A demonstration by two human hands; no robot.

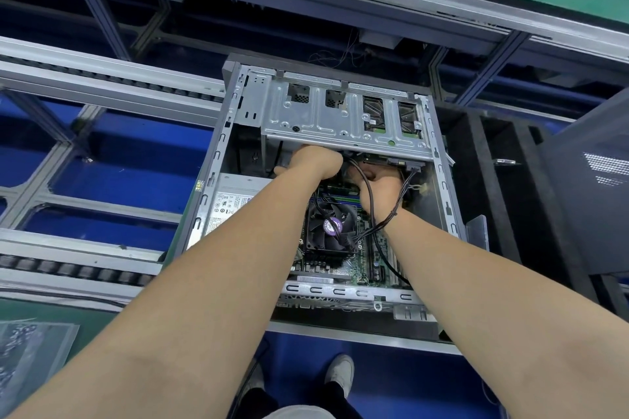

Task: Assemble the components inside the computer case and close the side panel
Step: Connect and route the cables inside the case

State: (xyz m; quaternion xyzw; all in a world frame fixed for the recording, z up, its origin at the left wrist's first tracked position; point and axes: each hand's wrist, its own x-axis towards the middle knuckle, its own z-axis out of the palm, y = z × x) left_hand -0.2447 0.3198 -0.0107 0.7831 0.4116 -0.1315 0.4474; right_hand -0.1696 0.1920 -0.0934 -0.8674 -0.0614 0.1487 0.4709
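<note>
Mid-frame in the computer case [218, 160], left hand [315, 161] and right hand [379, 185] reached under the drive cage [340, 119]. Their grips could not be told

Open grey sheet-metal computer case [218, 180], layout inside: stamped steel drive cage [320, 119] at far end, boxy silver power supply [231, 201] left, square black cooler fan [328, 231] centre, on green motherboard [374, 262]. Dark perforated metal side panel [592, 187] just right of case.

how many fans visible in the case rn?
1: the CPU cooler fan, purple hub label, on the motherboard mid-case. More may sit hidden under the drive cage.
</note>
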